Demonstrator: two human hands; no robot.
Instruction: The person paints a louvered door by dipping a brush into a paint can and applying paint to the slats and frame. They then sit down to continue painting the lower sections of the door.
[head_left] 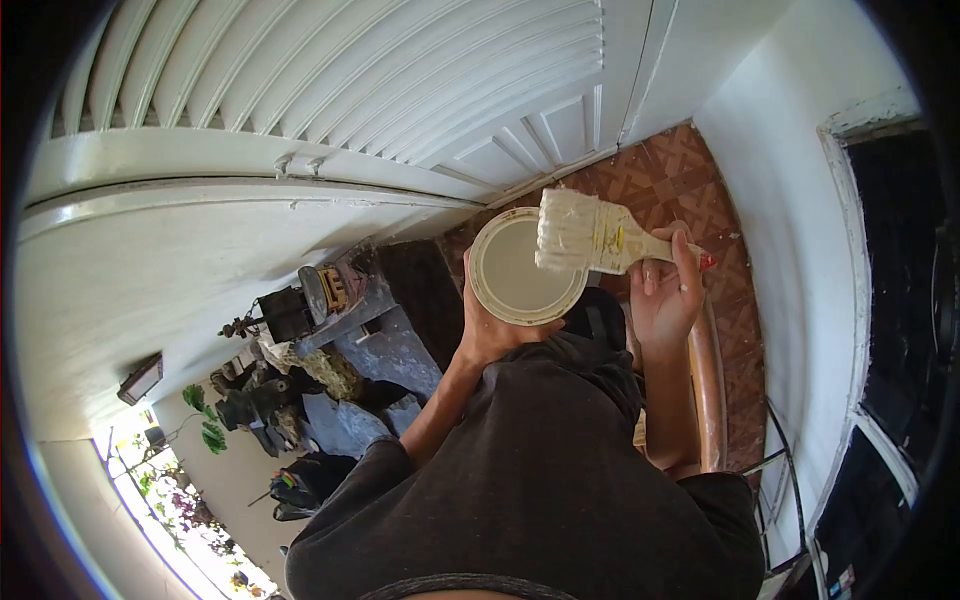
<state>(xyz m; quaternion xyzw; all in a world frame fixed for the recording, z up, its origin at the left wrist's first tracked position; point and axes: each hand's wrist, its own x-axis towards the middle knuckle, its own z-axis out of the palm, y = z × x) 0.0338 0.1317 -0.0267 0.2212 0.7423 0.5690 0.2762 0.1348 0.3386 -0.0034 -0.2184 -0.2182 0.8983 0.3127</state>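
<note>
My left hand (487, 335) is wrapped around the side of a round paint can (527, 316), its open top facing up. Pale, whitish paint (518, 262) shows inside, below the rim. In my right hand (667, 295) is a wide paintbrush (615, 238), gripped by its handle, which has a red tip. Whitish paint coats the bristles and smears the ferrule. The bristles overlap the can's right rim in this view. Part of my left hand is hidden behind the can.
A white louvered door (400, 70) spans the top, beside a white wall (790, 200) on the right. Patterned brown floor tiles (660, 180) lie beyond my hands. Cluttered objects (290, 400) and a grey-blue cloth (385, 355) are at left. A curved wooden edge (709, 390) runs by my right arm.
</note>
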